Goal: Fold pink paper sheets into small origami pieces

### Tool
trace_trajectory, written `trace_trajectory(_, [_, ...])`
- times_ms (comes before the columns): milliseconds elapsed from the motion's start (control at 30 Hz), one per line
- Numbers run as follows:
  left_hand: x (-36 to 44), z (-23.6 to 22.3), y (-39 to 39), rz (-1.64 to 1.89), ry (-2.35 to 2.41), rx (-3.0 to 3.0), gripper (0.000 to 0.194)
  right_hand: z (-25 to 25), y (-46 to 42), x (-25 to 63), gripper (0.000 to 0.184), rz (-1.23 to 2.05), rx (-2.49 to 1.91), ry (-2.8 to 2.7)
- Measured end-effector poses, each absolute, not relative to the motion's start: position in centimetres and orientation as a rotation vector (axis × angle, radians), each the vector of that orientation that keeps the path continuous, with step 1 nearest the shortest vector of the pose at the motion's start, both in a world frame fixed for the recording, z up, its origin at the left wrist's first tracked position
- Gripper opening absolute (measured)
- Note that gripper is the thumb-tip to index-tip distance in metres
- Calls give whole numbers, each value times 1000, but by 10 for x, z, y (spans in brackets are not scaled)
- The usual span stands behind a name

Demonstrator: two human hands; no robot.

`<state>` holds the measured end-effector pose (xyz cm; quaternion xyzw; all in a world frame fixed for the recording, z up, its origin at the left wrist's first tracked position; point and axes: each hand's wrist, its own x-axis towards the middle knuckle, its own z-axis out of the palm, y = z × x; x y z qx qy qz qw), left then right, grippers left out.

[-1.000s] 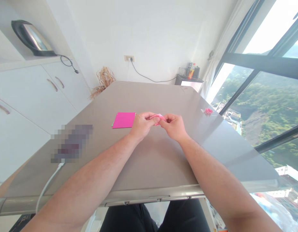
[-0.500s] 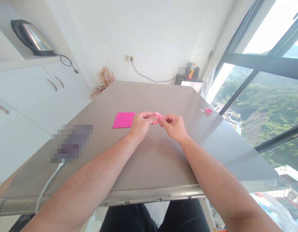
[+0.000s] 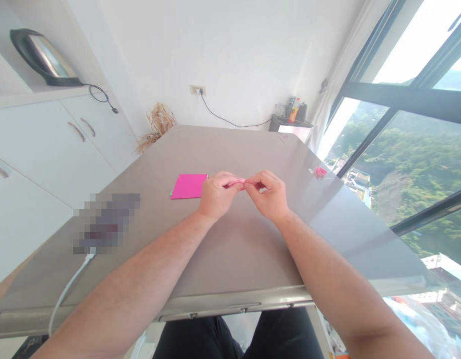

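"Pinching what, mid-frame?"
"Pink paper (image 3: pixel 236 182); the left hand (image 3: pixel 217 195) and right hand (image 3: pixel 270 195) both hold it, narrowly pinched"
"And the magenta sheet (image 3: pixel 188 186)?"
"Left of centre, partly behind the left hand"

Dried stalks (image 3: pixel 160 119) left of the outlet (image 3: pixel 198 90) (dark cord (image 3: pixel 225 119) plugged in).

Single head-worn view, facing forward and down across a grey-brown, smooth-topped table (image 3: pixel 237 254).

The camera looks from above the table's near edge, with black-trousered thighs (image 3: pixel 292 336) at the bottom of the field; the bare left hand (image 3: pixel 217 193) and bare right hand (image 3: pixel 270 192) lie near its centre, at arm's reach. The wide field takes in white cupboards (image 3: pixel 32 144) at left, a plain white wall (image 3: pixel 230 50) ahead and a dark-framed window (image 3: pixel 409 144) at right.
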<state>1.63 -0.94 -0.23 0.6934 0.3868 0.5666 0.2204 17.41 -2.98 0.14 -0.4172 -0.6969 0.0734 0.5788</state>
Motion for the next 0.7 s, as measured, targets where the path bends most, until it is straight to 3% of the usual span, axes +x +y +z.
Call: trace_trajectory(700, [18, 0, -10, 1485, 1057, 1938, 13, 2, -31, 176, 10, 208, -964, -1708])
